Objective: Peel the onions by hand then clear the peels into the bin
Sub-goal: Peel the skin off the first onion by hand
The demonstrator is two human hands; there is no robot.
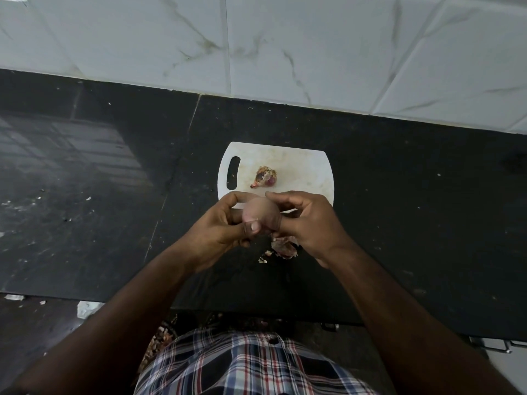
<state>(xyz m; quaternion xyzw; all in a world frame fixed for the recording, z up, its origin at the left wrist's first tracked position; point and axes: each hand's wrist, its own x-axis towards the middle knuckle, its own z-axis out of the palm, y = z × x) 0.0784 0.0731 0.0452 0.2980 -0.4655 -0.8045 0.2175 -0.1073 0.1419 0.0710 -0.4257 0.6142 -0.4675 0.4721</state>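
The left hand (228,223) and right hand (302,220) both grip one onion (260,213), held between them above the near edge of the cutting board (302,169); the left thumb presses its near face and the right fingers curl over its far right side. It looks mostly bare, and its long axis cannot be told. A second onion (264,176), unpeeled, lies on the board just beyond, its pointed tip aimed near-left. Loose peels (285,246) sit on the counter (399,195) under the right hand.
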